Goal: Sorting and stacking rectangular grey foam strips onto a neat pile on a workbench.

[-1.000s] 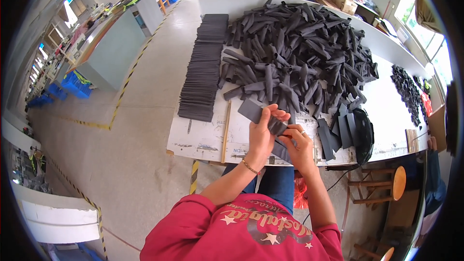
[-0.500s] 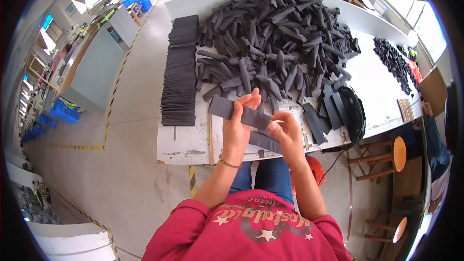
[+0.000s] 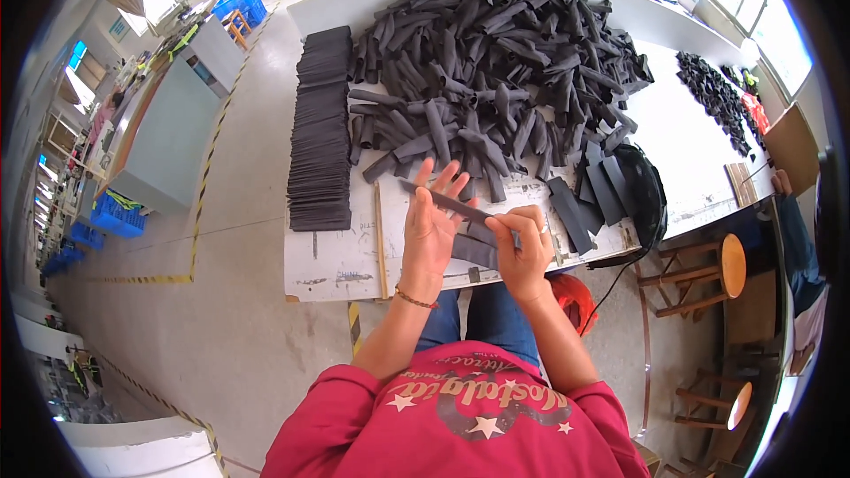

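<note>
A flat dark grey cloth strip [image 3: 464, 207] is held above the near edge of the table, tilted almost edge-on. Its right end is pinched between the thumb and fingers of my right hand [image 3: 524, 252]. My left hand [image 3: 427, 243] has its fingers spread and palm up, with the strip passing across it between thumb and fingers. Below my hands, another dark strip [image 3: 475, 252] lies on the white table [image 3: 341, 270]. Beyond them rises a big heap of loose, curled dark cloth pieces [image 3: 505, 62]. A long, neat row of flat dark pieces [image 3: 319, 133] stands to the left.
Flat dark pieces [image 3: 611, 190] lie to the right, against a rounded black object [image 3: 652, 199] with a cord. A thin wooden strip [image 3: 381, 243] lies near the front edge. Wooden stools [image 3: 731, 265] stand at right. Another person's arm [image 3: 784, 184] shows at the far right.
The strip has turned from its broad face to nearly edge-on. My left fingers have spread apart, and my right hand has closed more firmly round the strip's end.
</note>
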Available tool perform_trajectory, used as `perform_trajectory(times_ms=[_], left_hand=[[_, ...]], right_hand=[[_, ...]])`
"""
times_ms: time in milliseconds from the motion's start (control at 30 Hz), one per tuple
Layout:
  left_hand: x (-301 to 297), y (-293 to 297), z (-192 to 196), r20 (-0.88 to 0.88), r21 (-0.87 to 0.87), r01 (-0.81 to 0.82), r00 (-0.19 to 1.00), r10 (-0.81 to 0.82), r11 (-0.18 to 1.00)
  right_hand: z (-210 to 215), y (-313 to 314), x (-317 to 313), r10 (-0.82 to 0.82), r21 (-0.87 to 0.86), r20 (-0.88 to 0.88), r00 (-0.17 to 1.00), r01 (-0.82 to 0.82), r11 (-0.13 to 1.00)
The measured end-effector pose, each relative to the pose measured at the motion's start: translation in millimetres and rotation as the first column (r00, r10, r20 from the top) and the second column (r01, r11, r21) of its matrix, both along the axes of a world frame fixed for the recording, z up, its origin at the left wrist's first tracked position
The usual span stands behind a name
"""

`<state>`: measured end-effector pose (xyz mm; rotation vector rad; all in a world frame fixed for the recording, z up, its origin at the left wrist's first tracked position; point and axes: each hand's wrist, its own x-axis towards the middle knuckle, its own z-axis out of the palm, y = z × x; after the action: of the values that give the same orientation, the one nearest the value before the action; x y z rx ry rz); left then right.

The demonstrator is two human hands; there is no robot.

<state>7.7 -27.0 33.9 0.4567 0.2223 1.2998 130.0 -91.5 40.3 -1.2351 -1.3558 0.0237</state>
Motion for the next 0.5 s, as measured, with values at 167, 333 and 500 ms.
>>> perform_trajectory(times_ms=[167,333,500], left_hand=[[-4.9,-7.0,-27.8,-0.219,-0.184,0.026,0.973,-0.067,0.983],[-12.9,-4.3,-12.0,-0.457,-0.17,-0.048,0.889,-0.035,0.984],[-8.4,-0.9,-9.1,-0.538,-0.05,0.019,0.842,-0.043,0.999]], right_hand=[[1.3,11.3,23.3,-0.059,0.264,0.458,0.887,-0.072,0.962],[3.7,-0.8,20.6,0.04,0.02,0.356,0.933,-0.051,0.999],[-28.6,-2.9,21.8,0.158,-0.288,-0.681,0.716,-0.459,0.84]])
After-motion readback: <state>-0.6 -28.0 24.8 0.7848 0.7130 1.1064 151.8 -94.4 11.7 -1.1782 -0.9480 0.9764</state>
